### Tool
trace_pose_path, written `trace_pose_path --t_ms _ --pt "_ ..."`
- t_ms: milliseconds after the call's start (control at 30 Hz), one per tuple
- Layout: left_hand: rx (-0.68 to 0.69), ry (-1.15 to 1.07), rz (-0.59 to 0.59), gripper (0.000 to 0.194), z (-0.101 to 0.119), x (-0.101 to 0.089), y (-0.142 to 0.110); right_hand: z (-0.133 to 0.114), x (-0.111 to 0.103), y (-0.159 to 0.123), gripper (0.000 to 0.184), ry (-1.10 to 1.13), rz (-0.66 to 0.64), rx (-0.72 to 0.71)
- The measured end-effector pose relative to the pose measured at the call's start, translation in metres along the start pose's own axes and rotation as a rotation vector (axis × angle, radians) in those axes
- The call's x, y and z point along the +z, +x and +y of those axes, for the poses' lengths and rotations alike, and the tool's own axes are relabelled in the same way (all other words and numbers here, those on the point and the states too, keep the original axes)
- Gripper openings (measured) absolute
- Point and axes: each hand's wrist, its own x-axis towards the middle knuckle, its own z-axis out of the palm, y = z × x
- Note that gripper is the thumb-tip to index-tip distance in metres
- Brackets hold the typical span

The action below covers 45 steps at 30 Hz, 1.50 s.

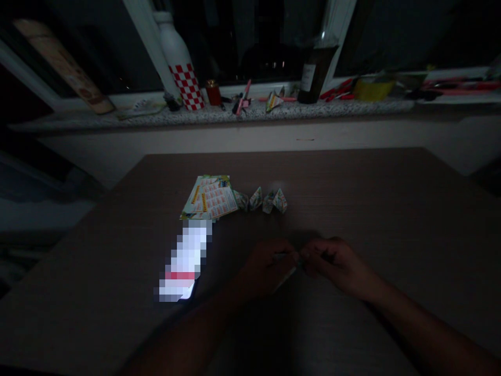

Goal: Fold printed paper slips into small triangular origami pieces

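Observation:
In the dim light over the table (360, 203), my left hand (266, 267) and my right hand (338, 266) meet with fingertips pinched together. Between them is a small piece of folded paper (285, 278); its pale edge shows under my left fingers, and the rest is hidden. Beyond my hands stand several small folded paper shapes (279, 201) in a row, printed like the flat sheets. Left of them lies a stack of printed paper sheets (219, 200), slightly fanned. A lit phone (183, 258) rests left of my left hand, its screen blurred out.
Along the speckled stone windowsill (148, 121) stand a white bottle with red checks (186, 78), a dark bottle (313, 75), a small red jar (213, 93), a tall tube (64, 65), a yellow container (373, 90) and several pens. Another folded paper shape (274, 100) sits there too.

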Motion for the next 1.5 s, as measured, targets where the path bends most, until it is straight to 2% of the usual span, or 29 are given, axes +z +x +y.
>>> trace_pose_path --t_ms 433,867,967,1000,1100,1233,1367,1500 --pt "-0.138 -0.136 -0.011 0.027 -0.004 0.001 0.002 -0.004 0.003 0.001 0.041 0.053 0.046 -0.002" --pt "-0.156 -0.176 0.005 0.025 -0.006 0.002 0.002 0.000 0.004 -0.001 0.030 0.135 0.049 0.000" --pt "-0.105 -0.155 0.082 0.017 -0.008 0.001 0.003 -0.001 0.003 0.001 0.035 0.176 0.107 0.022" --pt "-0.089 -0.145 0.132 0.018 -0.008 0.001 0.003 -0.001 0.003 0.001 0.036 0.182 0.137 0.028" --pt "-0.067 -0.093 0.257 0.038 -0.007 -0.002 0.002 0.001 0.000 0.004 0.038 0.197 0.247 0.056" --pt "-0.095 0.132 0.284 0.047 -0.003 -0.006 -0.001 0.004 -0.002 0.006 0.036 0.254 0.372 0.111" --pt "-0.121 0.341 0.332 0.042 -0.003 -0.007 -0.001 0.006 -0.003 0.007 0.037 0.277 0.428 0.137" --pt "-0.113 0.409 0.359 0.029 -0.004 -0.008 0.001 0.009 -0.003 0.008 0.038 0.262 0.412 0.139"
